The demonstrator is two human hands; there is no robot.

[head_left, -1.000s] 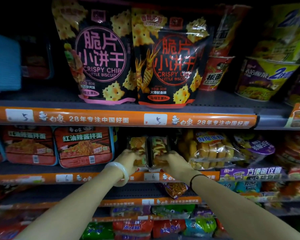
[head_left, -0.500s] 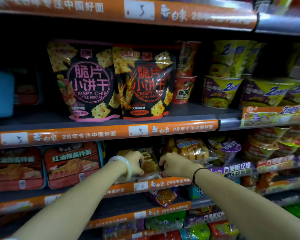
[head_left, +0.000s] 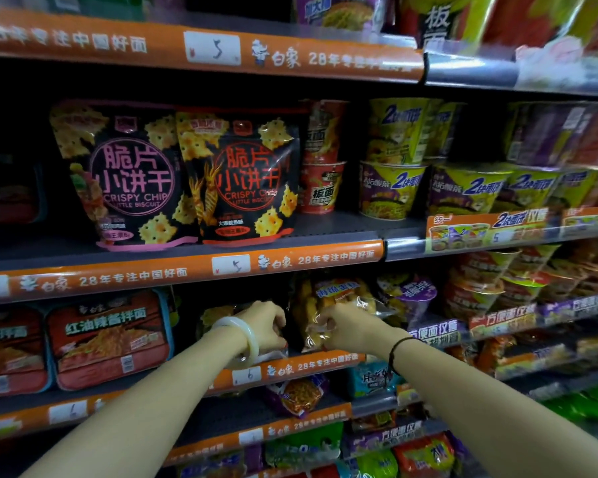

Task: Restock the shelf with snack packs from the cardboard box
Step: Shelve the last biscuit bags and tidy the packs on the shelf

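Observation:
Both my hands reach into the middle shelf (head_left: 311, 360) with the orange price strip. My left hand (head_left: 263, 327), with a pale bangle on the wrist, is closed on a dark snack pack (head_left: 218, 313) lying back in the shelf; most of that pack is hidden by the hand. My right hand (head_left: 349, 327), with a dark cord on the wrist, pinches the lower corner of a clear bag of yellow sponge cakes (head_left: 328, 298) standing just to the right. The cardboard box is out of view.
Two black crispy-chip bags (head_left: 135, 174) stand on the shelf above, beside red and yellow-purple noodle cups (head_left: 390, 188). Red noodle trays (head_left: 107, 339) fill the left of the middle shelf. A purple-lidded cup (head_left: 411, 298) sits right of the cakes. Lower shelves hold several packets.
The view has tilted upward. My hands pushed the dark snack packs deeper into the shelf, and my right hand shifted right onto the sponge cake bag.

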